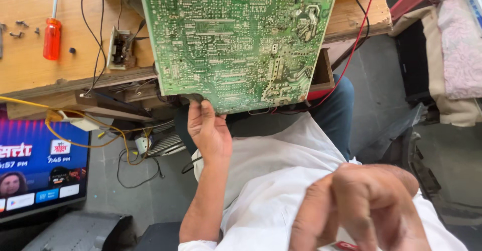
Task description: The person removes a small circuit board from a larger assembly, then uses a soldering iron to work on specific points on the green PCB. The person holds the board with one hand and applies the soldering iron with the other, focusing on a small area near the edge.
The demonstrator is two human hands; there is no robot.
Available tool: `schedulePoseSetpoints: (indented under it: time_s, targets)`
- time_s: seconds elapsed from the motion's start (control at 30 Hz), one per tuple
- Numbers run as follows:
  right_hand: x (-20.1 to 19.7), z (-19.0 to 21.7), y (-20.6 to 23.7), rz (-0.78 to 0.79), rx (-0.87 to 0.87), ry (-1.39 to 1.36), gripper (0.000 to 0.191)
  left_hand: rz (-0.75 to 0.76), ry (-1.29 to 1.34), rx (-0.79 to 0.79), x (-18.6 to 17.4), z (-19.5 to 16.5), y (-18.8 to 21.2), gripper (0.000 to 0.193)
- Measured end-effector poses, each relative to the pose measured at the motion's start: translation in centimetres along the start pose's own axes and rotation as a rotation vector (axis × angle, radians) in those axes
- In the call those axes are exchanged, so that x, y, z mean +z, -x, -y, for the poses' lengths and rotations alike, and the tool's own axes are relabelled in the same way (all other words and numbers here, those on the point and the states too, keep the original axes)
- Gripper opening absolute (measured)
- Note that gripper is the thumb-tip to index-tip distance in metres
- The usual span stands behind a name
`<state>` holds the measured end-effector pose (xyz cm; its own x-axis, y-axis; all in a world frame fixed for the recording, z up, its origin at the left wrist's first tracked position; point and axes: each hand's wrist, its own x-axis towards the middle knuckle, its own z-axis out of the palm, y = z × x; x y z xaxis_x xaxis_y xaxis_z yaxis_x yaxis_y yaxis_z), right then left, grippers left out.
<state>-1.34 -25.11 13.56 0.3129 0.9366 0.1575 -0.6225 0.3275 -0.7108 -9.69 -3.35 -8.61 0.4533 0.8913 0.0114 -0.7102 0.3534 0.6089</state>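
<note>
Green circuit board (236, 40) with silvery solder dots, orange-handled screwdriver (51, 37), red wire (351, 55), white shirt (281, 180).

Green circuit board (236, 35), solder side up w/ silver joints & traces, is laid flat over the wooden table (30, 65) edge, near edge overhanging. Its lower edge is gripped near the left corner.
</note>
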Motion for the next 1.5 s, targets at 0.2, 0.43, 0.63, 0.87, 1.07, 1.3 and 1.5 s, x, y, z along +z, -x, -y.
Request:
schedulePoseSetpoints:
  time_s: [0.2,0.43,0.63,0.87,1.07,1.3,1.5]
  targets:
    - [-4.7,0.3,3.2,0.028,-0.089,-0.028,0.040,-0.042,-0.082,0.043,1.2,-1.2,0.6,0.029]
    - [-4.2,2.6,0.7,0.002,-0.141,-0.034,0.038,-0.034,-0.109,0.055,1.0,-2.0,0.6,0.025]
    - [-5.1,2.9,0.4,-0.013,-0.157,-0.050,0.037,-0.015,-0.122,0.084,1.2,-2.1,0.6,0.021]
    - [-4.2,2.8,-1.0,-0.008,-0.136,-0.067,0.035,-0.048,-0.128,0.048,1.7,-1.9,1.0,0.021]
    - [-4.1,2.5,-0.9,-0.007,-0.100,-0.068,0.034,-0.028,-0.096,0.070,2.4,-1.3,1.3,0.021]
    - [-4.3,2.6,-1.4,0.073,0.021,-0.086,0.031,-0.069,-0.051,0.045,3.8,0.2,2.0,0.029]
    - [-5.8,3.8,-0.2,0.100,0.130,-0.048,0.040,-0.064,-0.016,0.064,4.6,0.4,2.3,0.026]
